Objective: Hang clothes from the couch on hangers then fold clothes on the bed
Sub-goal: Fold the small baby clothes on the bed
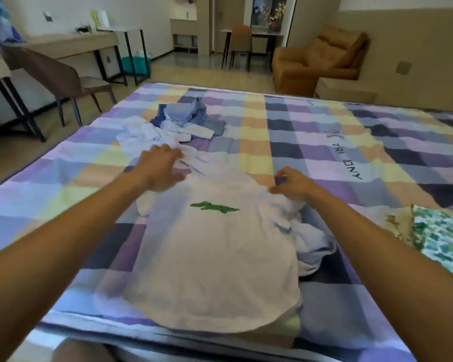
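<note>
Now left hand (160,171) presses flat-fingered, right hand (290,185) pinches the shirt (215,252); uneven pulling could skew the fold.

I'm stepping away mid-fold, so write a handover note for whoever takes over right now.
The left hand rests with spread fingers on the white T-shirt at one shoulder; the right hand pinches the other shoulder. Done: shirt laid flat, logo up, on the bed. Left: fold it, then the pale blue garment beside it, the second white garment and the blue pile farther back.
</note>
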Tool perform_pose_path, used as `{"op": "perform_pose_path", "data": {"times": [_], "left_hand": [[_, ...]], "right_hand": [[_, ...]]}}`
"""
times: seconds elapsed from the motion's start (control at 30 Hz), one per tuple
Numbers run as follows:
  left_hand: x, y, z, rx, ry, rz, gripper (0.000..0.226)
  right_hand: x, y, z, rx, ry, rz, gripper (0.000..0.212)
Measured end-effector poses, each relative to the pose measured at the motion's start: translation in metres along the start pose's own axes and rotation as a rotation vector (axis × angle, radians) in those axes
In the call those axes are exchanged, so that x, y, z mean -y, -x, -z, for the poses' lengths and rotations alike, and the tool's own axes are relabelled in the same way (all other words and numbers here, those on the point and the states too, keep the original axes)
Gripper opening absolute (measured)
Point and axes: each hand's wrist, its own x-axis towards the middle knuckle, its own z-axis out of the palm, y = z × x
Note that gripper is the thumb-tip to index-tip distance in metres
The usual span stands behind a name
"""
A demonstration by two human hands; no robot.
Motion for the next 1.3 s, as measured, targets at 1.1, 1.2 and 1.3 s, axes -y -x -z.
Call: {"op": "perform_pose_path", "data": {"times": [1.1, 1.2, 1.3], "left_hand": [[-0.126, 0.020, -0.120, 0.076, 0.220, -0.355, 0.092], [-0.136, 0.019, -0.118, 0.098, 0.173, -0.328, 0.080], [-0.148, 0.019, -0.123, 0.085, 0.145, -0.274, 0.069]], "right_hand": [[-0.023, 0.267, -0.007, 0.349, -0.193, 0.028, 0.043], [-0.009, 0.222, 0.019, -0.032, -0.193, 0.100, 0.033], [-0.018, 0.135, 0.030, -0.309, -0.146, 0.027, 0.021]]}}
